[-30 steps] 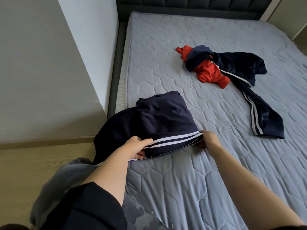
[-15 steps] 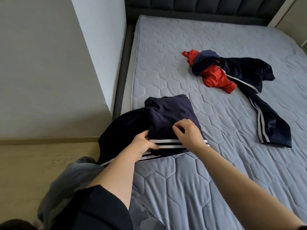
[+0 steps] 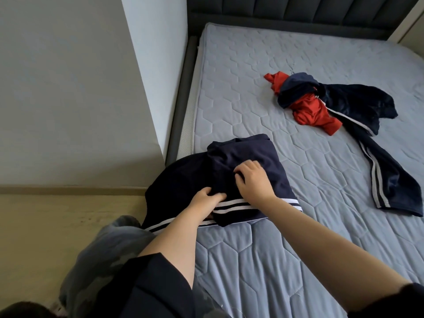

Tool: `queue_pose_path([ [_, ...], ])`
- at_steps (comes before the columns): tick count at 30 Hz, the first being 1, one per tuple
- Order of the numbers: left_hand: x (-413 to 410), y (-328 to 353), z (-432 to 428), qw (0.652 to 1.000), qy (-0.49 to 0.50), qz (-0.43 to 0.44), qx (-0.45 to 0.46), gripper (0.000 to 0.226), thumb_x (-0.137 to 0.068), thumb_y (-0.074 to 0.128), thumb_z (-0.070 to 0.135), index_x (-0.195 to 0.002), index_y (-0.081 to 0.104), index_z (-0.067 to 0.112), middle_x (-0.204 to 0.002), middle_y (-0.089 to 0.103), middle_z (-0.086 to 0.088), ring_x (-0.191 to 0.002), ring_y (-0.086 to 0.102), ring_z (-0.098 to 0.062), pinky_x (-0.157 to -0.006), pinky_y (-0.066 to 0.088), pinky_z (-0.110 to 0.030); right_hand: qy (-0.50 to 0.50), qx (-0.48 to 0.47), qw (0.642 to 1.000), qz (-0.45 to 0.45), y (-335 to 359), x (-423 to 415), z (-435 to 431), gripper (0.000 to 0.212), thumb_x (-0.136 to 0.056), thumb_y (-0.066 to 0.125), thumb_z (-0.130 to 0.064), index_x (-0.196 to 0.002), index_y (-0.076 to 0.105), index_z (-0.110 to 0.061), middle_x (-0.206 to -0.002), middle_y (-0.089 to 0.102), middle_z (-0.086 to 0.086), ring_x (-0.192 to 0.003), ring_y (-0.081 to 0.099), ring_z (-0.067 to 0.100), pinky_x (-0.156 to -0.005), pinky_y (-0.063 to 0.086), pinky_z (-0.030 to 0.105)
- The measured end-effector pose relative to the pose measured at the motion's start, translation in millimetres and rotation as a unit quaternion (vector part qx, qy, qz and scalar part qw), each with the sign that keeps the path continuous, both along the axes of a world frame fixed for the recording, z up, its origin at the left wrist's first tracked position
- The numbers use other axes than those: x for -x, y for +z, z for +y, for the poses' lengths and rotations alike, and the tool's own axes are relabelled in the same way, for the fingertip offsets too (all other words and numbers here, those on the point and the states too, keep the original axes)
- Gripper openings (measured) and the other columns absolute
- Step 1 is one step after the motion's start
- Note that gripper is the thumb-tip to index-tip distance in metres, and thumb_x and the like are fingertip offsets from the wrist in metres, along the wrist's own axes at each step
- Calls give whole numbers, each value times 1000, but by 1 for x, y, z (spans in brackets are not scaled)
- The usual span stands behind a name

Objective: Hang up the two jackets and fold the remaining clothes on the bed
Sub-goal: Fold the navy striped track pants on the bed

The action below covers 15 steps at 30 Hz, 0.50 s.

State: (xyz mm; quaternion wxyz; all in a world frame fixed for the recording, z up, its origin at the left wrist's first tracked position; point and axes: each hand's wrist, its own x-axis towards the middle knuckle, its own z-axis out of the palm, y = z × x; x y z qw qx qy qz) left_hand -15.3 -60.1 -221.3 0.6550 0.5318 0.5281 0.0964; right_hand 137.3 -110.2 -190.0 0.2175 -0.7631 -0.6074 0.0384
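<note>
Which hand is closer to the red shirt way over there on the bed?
Right. The right hand lies nearer the red shirt; the left hand sits further back, toward the bed's near corner. Neither touches it.

- A navy fabric garment with white stripes (image 3: 241, 166) lies partly folded at the near left edge of the grey quilted mattress (image 3: 263, 115), one part draping over the side.
- The left hand (image 3: 204, 201) grips the cloth just above the stripes.
- The right hand (image 3: 253, 181) rests on top, fingers curled into the fabric.
- Farther right, a crumpled red garment (image 3: 309, 111) is tangled with dark navy striped trousers (image 3: 367, 125).
</note>
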Motion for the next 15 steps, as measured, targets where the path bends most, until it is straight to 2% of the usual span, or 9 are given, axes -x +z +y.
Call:
queue_pose_path([
  [2,-10,1,7,998,56,-4,-20,36,-88,58,42,-112,59,16,-99,62,3,-93,58,-15,-76,47,-29,-21,8,999,-24,0,-9,6,28,-93,50,-18,-117,62,-10,-128,54,9,-121,43,28,-102,29,37],
  [4,-18,-1,14,993,54,40,-93,30,-89,56,43,-96,59,14,-87,58,4,-86,55,-16,-66,41,-26,-2,90,994,-56,-7,-19,13,37,-97,43,-28,-132,53,-19,-148,36,6,-139,24,25,-113,12,37],
  [6,-22,1,14,974,58,124,-180,27,-87,60,39,-84,53,14,-79,52,5,-77,52,-17,-55,36,-26,-26,141,987,-78,-13,-33,16,43,-98,40,-34,-140,42,-23,-156,20,5,-144,11,23,-116,5,41],
  [7,-24,4,12,956,67,171,-227,24,-86,63,36,-88,51,15,-84,50,5,-76,51,-17,-54,35,-26,-72,136,986,-68,-15,-41,17,48,-97,41,-36,-142,37,-22,-156,19,6,-144,12,25,-116,7,42],
  [9,-28,9,7,898,40,228,-375,26,-83,67,22,-101,50,17,-97,47,2,-83,51,-18,-59,38,-28,-202,108,973,23,-16,-59,16,58,-93,47,-42,-143,34,-14,-152,27,11,-139,24,30,-113,19,43],
  [12,-36,10,0,785,-56,170,-593,27,-68,74,0,-90,62,10,-89,57,-5,-78,56,-24,-57,46,-33,-336,118,892,279,-13,-86,17,66,-86,54,-53,-131,44,-6,-132,50,13,-120,47,31,-97,38,37],
  [13,-37,9,-1,767,-79,152,-618,23,-68,76,3,-87,65,9,-87,60,-6,-77,57,-25,-59,48,-33,-350,136,870,319,-11,-94,16,64,-85,54,-56,-124,51,-5,-123,55,11,-108,52,29,-89,39,33],
  [14,-37,6,-1,771,-105,152,-610,21,-76,73,12,-96,67,9,-95,63,-7,-86,58,-26,-68,50,-35,-355,153,858,339,-9,-101,14,61,-83,55,-60,-114,56,-7,-113,59,9,-97,54,26,-83,39,31],
  [15,-38,4,-1,793,-134,175,-568,31,-87,62,24,-114,63,10,-115,60,-8,-105,54,-26,-84,47,-35,-354,162,846,363,-8,-107,12,58,-79,58,-62,-104,58,-10,-104,60,6,-90,54,23,-80,40,31],
])
